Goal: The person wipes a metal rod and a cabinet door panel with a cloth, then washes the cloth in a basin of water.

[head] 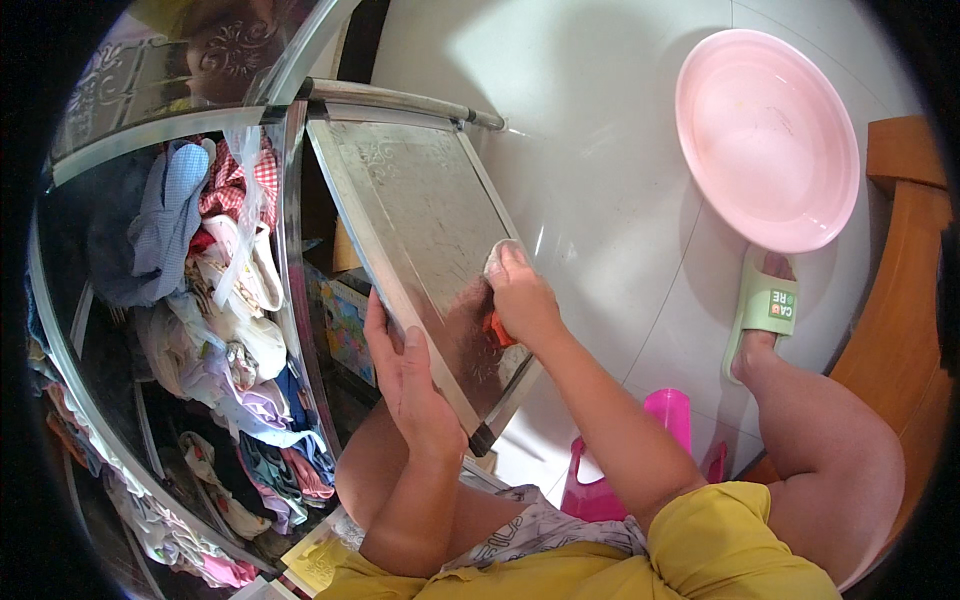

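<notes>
A mirror-like panel door [420, 202] in a pale metal frame stands swung out from a cabinet, with an etched floral pattern near its top. My left hand [409, 382] grips the frame's left edge, thumb on the front and fingers at the side. In my right hand [525, 296] is a bunched whitish cloth [498, 259], pressed against the panel near its right edge. An orange-red patch and the hand's reflection show in the glossy surface below it. Behind the door, partly hidden, is a dark compartment with a colourful printed item [346, 322].
Left, open cabinet shelves hold piled clothes [247, 375] and a hanging clear plastic strip [244, 195]. A pink basin [772, 142] sits on the tiled floor [600, 210], by my foot in a green slipper [769, 300]. Magenta plastic [667, 420] and curved wooden furniture [892, 285] are nearby.
</notes>
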Demonstrator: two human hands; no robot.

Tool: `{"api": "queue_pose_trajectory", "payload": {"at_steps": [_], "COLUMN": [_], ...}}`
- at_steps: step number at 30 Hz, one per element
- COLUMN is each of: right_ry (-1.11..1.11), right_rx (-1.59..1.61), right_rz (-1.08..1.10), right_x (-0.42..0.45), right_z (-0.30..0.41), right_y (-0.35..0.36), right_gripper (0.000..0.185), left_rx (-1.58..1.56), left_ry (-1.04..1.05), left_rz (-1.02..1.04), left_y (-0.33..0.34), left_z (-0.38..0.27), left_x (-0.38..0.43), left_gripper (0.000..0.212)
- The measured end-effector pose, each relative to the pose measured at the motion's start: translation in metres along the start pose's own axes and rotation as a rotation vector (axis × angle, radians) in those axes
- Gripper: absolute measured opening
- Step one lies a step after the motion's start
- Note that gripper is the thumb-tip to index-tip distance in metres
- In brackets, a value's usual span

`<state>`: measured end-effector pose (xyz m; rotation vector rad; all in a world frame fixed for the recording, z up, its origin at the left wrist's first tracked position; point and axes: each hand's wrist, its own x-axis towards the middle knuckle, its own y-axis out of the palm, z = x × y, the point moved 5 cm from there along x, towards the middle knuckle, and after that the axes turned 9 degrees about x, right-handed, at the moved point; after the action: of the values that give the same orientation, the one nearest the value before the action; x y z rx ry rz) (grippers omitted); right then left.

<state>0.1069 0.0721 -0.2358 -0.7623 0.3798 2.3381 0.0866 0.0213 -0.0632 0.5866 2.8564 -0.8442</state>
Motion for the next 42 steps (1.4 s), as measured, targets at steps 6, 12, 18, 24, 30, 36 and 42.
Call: {"api": "queue_pose_trajectory", "payload": {"at_steps": [6, 12, 18, 24, 30, 36, 42], "right_ry": [-0.046, -0.204, -0.216, -0.105, -0.116, -0.156, -0.298], "right_rx": [0.115, 0.084, 0.158, 0.158, 0.144, 0.229, 0.219], "right_rz": [-0.007, 0.061, -0.017, -0.038, -0.054, -0.079, -0.042], "right_x": [-0.011, -0.048, -0.038, -0.006, -0.014, -0.054, -0.112], "right_z": [0.01, 0.068, 0.053, 0.015, 0.021, 0.062, 0.053], "right_y": [-0.005, -0.01, -0.003, -0.008, 0.0, 0.011, 0.024], "right_gripper": [0.05, 0.042, 0.043, 0.043, 0.044, 0.037, 0.037], "left_rx": [-0.061, -0.075, 0.008, 0.023, 0.023, -0.046, -0.199], "left_ry": [-0.045, -0.037, -0.025, -0.019, -0.028, -0.074, -0.089], "left_rz": [-0.024, -0.017, -0.035, -0.078, -0.073, 0.013, 0.048], "left_y": [-0.002, -0.002, 0.002, -0.002, -0.008, -0.023, -0.035], "left_z": [0.0, 0.001, -0.003, 0.002, 0.005, 0.014, 0.031], "left_x": [0.0, 0.0, -0.001, -0.001, 0.001, 0.007, 0.014], "left_gripper": [0.053, 0.054, 0.053, 0.053, 0.047, 0.041, 0.039]}}
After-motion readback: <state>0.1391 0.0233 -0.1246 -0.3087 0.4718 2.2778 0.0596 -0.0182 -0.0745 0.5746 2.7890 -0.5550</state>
